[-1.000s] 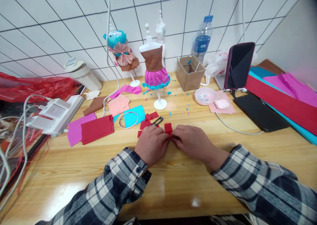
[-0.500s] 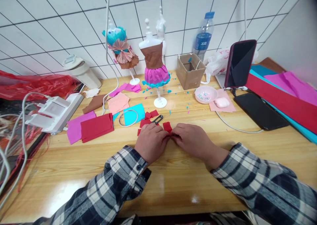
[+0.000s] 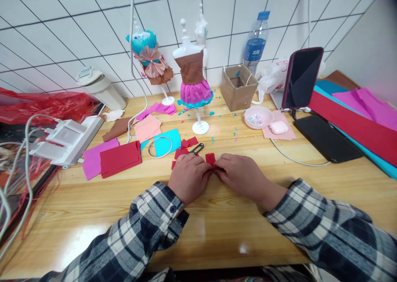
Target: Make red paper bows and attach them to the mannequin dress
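- Black, grey and white plaid sleeves (image 3: 151, 220) lie across the near edge of the wooden table (image 3: 214, 232).
- The left hand (image 3: 190, 180) and right hand (image 3: 237, 174) rest near the middle of the table, their fingertips meeting.
- Between them is a small red paper piece (image 3: 210, 158); thumbs and forefingers pinch its near end, the other fingers curled in. The exact grip is partly hidden.
- Just beyond the left hand, a black tool (image 3: 197, 148) lies partly hidden among red scraps (image 3: 180, 153).
- Toward the left edge, red sheets (image 3: 120, 159) overlap a purple sheet (image 3: 92, 160). A thin ring (image 3: 149, 154) lies partly over a blue sheet (image 3: 171, 140).
- Toward the right edge, a black phone (image 3: 328, 138) lies flat; farther in, a pale case (image 3: 278, 127) sits on pink paper (image 3: 289, 133) beside a pink bowl (image 3: 259, 126).
- Beyond the hands stands a small dress form (image 3: 191, 69) in brown, purple and blue.
- Near the far edge are a second dressed form (image 3: 151, 63), an open cardboard box (image 3: 236, 96), a water bottle (image 3: 254, 50) and, at the far left corner, a lidded cup (image 3: 107, 92).
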Available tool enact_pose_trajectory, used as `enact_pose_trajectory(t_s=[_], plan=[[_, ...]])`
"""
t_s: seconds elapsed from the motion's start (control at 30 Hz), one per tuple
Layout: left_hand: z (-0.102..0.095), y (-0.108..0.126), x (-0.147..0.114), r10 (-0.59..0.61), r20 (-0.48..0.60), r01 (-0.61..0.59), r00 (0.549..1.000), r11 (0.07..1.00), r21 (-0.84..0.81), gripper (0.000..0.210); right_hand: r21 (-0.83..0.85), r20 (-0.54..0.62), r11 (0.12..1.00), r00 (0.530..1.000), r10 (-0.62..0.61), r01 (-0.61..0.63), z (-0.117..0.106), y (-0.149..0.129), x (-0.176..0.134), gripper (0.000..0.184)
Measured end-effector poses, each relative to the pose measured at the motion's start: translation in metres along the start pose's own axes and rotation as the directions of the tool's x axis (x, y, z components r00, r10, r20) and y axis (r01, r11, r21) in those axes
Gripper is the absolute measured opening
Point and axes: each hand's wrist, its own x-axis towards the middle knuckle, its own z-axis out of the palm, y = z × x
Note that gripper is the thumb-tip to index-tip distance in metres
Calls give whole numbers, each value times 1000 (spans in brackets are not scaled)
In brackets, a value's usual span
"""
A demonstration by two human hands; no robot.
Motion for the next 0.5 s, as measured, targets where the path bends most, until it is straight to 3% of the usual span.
enact_pose_trajectory(t_s=[0.5], plan=[[1,-1,-1,-5,-6,5,1000,1000,-6,19,19,-8,1000,1000,13,-12,3,2,-1,20]])
